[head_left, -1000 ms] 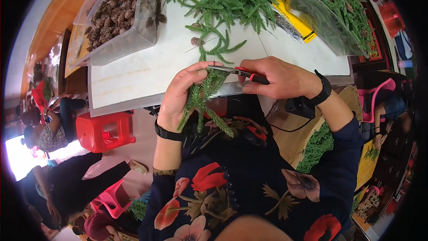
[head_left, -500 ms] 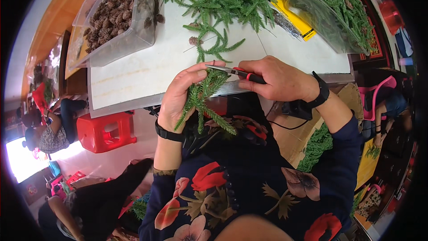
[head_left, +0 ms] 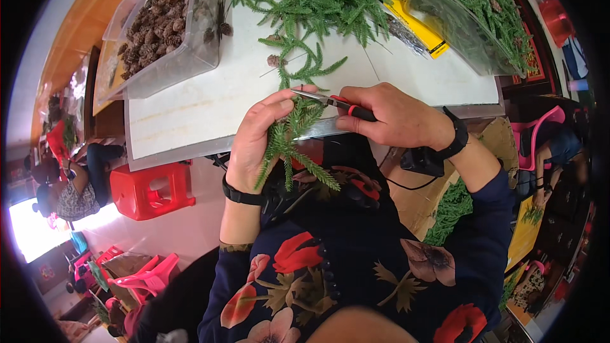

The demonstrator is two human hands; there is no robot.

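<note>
My left hand (head_left: 257,130) is closed on an artificial pine sprig (head_left: 289,136), whose green needled tips hang below the fingers. In my right hand (head_left: 397,114) are long-nose pliers (head_left: 346,107) with black and red handles. The jaws reach left to my left fingertips at the top of the sprig; what exactly they grip is too small to tell. Just beyond my hands, a loose green sprig (head_left: 305,63) and a small pine cone (head_left: 274,61) lie on the white tabletop (head_left: 190,117).
A clear bin (head_left: 206,57) of pine cones stands far left, another clear bin (head_left: 464,38) of greenery far right. Between them lie heaped green sprigs (head_left: 318,0) and a yellow packet (head_left: 419,25) of wires. A red stool (head_left: 152,190) stands left; a cardboard box (head_left: 413,200) of greenery sits below the table.
Both hands and the pliers keep nearly the same place, with the sprig's lower tips shifted slightly right. At lower left, a person in dark clothing has moved, uncovering a pink chair.
</note>
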